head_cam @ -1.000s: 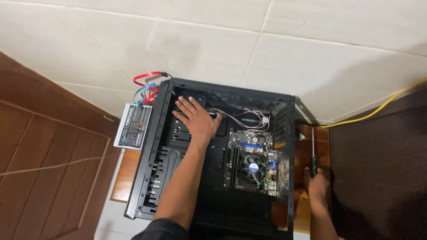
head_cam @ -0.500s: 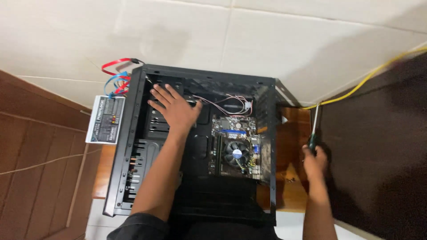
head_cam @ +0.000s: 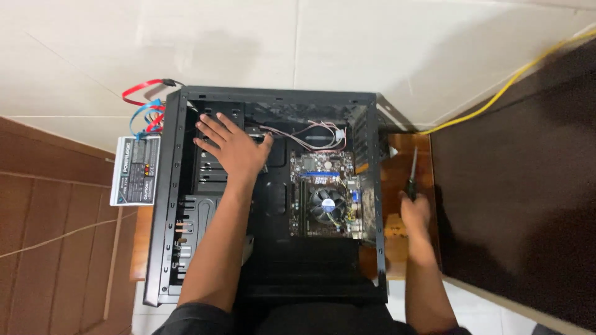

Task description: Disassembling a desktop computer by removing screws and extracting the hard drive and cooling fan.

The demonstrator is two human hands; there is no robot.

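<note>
**me:** Head view, biggest thing first: one black PC case [head_cam: 273, 260] lying on its side with the panel off, sitting on a low wooden table [head_cam: 403, 161] over pale floor tiles [head_cam: 186, 43]. Inside it there's one motherboard [head_cam: 323, 192] with one round CPU fan [head_cam: 327, 203], plus a loose bunch of thin front-panel wires [head_cam: 310, 131] above the board. One power supply [head_cam: 135, 170] sits outside, just beside the case's left wall, with red and blue cables [head_cam: 146, 102] curling off its top. One yellow cord [head_cam: 503, 93] runs across the floor to the right.

**other guy:** and your hands?

**me:** My left hand [head_cam: 233, 146] is flat and spread on the drive cage, fingers relaxed, gripping nothing. My right hand [head_cam: 415, 211] is outside the case on the table, clenched round the handle of one screwdriver [head_cam: 411, 177], tip pointing away from me.

**other guy:** what's the risk?

**me:** I reckon the case could slide if I lean on that left palm (table's barely wider than the case). Also those loose wires are close to my fingers, so a careless sweep could yank a header. And bringing the screwdriver in over the wall, the tip might scrape the board or nick the fan.
</note>
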